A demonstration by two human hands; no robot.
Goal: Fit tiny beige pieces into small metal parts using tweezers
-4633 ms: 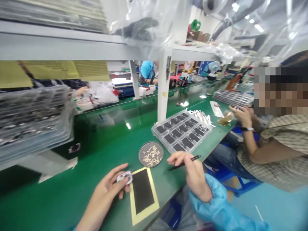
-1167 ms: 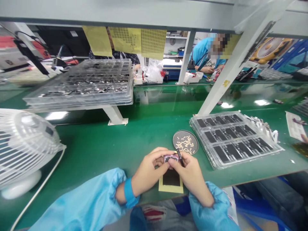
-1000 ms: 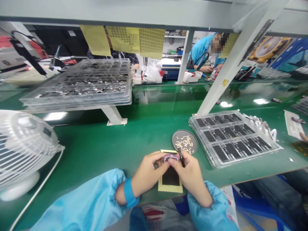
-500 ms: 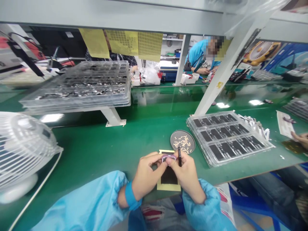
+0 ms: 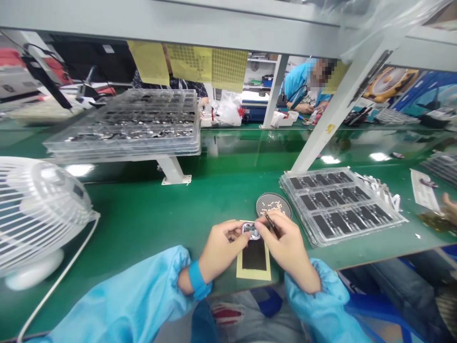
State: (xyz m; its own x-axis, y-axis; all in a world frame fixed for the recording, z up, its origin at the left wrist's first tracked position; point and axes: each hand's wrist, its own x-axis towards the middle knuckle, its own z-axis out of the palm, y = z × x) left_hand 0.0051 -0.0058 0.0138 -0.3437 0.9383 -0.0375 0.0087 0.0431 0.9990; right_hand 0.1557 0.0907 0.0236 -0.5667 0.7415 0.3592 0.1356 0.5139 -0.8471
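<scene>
My left hand (image 5: 221,245) pinches a small silvery part (image 5: 251,231) over the near edge of the green bench. My right hand (image 5: 287,247) touches the same part with its fingertips and grips black tweezers (image 5: 270,222), their tip pointing up and away. Under both hands lies a yellow-edged black pad (image 5: 254,257). Just beyond the hands stands a round mesh dish (image 5: 273,205) with several tiny pale pieces.
A clear tray of dark rectangular parts (image 5: 339,202) lies to the right. A white fan (image 5: 37,214) with its cord stands at the left. Stacked clear trays (image 5: 128,126) rest on a raised stand. A slanted white post (image 5: 330,126) rises behind. Another person's hand (image 5: 450,207) shows at the far right.
My view swung from the right-hand neighbour to the bench in front. Both hands came together on the small part, which has turned face up, and the tweezers now tilt left.
</scene>
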